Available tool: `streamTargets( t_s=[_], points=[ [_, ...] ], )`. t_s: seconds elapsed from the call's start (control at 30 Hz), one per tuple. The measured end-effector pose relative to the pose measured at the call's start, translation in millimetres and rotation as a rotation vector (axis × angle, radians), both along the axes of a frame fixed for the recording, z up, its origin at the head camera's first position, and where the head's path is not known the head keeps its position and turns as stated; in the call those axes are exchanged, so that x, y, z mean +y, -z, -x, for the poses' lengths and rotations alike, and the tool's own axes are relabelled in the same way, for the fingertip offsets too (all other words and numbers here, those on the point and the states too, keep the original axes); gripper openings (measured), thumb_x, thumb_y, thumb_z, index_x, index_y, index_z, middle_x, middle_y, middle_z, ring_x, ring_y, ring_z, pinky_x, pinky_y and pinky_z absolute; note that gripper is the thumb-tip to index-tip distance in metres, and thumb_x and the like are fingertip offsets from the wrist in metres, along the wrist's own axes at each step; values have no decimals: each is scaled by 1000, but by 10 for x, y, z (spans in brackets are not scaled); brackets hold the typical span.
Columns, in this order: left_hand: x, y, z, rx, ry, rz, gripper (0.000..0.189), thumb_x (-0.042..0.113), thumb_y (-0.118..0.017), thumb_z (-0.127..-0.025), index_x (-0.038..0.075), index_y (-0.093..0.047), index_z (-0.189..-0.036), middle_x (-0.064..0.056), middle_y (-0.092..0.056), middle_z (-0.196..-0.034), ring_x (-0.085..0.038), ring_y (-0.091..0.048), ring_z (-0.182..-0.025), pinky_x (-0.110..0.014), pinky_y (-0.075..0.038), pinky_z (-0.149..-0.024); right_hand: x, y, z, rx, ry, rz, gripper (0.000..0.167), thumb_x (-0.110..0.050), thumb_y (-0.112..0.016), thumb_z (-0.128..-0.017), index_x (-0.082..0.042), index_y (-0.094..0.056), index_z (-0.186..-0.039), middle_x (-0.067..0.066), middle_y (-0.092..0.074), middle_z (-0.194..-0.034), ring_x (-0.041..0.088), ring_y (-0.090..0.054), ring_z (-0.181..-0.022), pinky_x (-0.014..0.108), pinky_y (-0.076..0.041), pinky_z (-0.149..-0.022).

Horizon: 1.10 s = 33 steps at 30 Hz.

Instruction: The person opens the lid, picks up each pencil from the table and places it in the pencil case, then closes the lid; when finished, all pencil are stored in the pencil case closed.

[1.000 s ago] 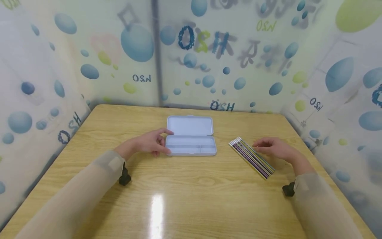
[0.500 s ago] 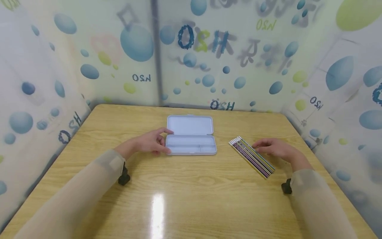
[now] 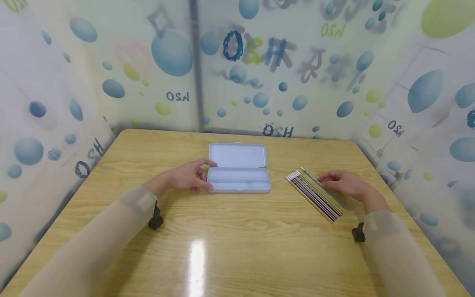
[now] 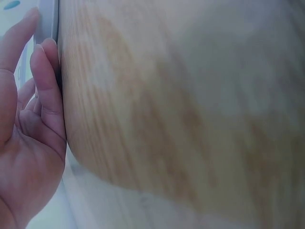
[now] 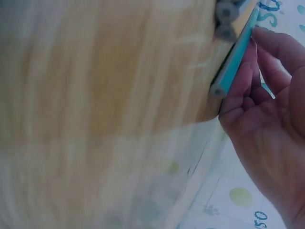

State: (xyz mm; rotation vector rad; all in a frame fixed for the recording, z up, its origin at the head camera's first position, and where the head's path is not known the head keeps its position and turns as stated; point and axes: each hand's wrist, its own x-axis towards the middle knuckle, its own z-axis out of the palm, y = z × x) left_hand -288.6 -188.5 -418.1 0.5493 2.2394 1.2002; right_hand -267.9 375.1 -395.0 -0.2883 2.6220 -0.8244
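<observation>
A pale blue pencil case (image 3: 238,180) lies with its lid (image 3: 237,155) folded back on the table, its divided tray holding nothing. My left hand (image 3: 187,177) holds its left end, thumb at the front corner and index finger by the hinge, the other fingers curled. To the right, several striped pencils (image 3: 313,196) lie slanted side by side. My right hand (image 3: 343,183) pinches a teal pencil (image 3: 334,197) just right of that row. In the right wrist view, the teal pencil (image 5: 238,59) has its blunt end toward the camera, fingertips along its side.
The wooden table (image 3: 241,239) reaches back to a printed wall (image 3: 230,95) with bubble patterns, and similar walls stand on both sides. A dark wrist device (image 3: 155,218) sits below the left sleeve, another wrist device (image 3: 358,233) at the right one.
The teal pencil has come away from the row toward the right, now pinched by my right hand. My left hand and the pencil case have stayed in place.
</observation>
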Motion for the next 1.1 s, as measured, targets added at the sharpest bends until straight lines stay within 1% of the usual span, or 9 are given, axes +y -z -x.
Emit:
streamTargets(
  t_s=[0.17,0.23,0.47,0.63,0.73,0.87,0.97,1.1],
  points=[
    [3,-4,2,8,2,-6,90,27,-89,-96,16,-35,-167,-7,-62,-90,-20,-61,-69,-30,-56,-65,34,15,7,-15,6,12,47,-35,-71,-109,-4,-65,-143,11,-71,-124,20,-65,-108,32,-56,-93],
    [1,-11,7,6,4,-13,89,26,-89,-96,15,-35,-167,-7,-61,-90,-20,-61,-68,-30,-56,-64,34,14,14,-17,9,21,46,-33,-73,-108,-3,-65,-141,10,-72,-121,19,-65,-105,31,-56,-91],
    [-8,-39,-3,3,-1,-7,90,25,-89,-96,15,-35,-167,-7,-61,-90,-20,-61,-68,-29,-56,-64,-3,11,39,28,18,-20,39,-33,-75,-107,-5,-69,-134,8,-73,-115,19,-64,-101,30,-56,-86],
    [-11,-27,-2,8,1,-17,90,25,-89,-96,14,-35,-167,-7,-62,-90,-21,-61,-68,-29,-56,-64,-9,-11,32,67,1,-65,37,-34,-77,-105,-7,-72,-129,6,-75,-113,17,-66,-100,33,-56,-87],
    [-13,-28,-8,3,1,-19,90,25,-90,-95,15,-35,-166,-7,-62,-89,-20,-61,-68,-29,-55,-63,0,-21,13,80,-18,-75,35,-30,-78,-103,-5,-73,-127,6,-75,-112,17,-66,-99,34,-56,-87],
    [-14,-27,-11,5,-2,-10,89,25,-90,-95,16,-36,-166,-6,-61,-89,-20,-61,-67,-29,-55,-63,16,-9,-10,83,-23,-74,31,-25,-77,-104,-5,-74,-127,7,-75,-111,16,-65,-97,32,-55,-84],
    [-12,-26,-9,10,-5,-4,89,26,-90,-95,16,-37,-166,-6,-61,-90,-20,-61,-67,-29,-56,-63,12,5,-21,100,-13,-90,29,-25,-76,-104,-7,-74,-127,5,-75,-110,16,-65,-97,31,-54,-84],
    [-13,-24,-7,10,-6,2,89,26,-90,-95,16,-37,-166,-7,-62,-90,-20,-62,-67,-30,-57,-64,-20,4,-24,139,-9,-116,27,-23,-73,-103,-7,-75,-125,6,-75,-109,17,-64,-97,34,-53,-85]
  ],
)
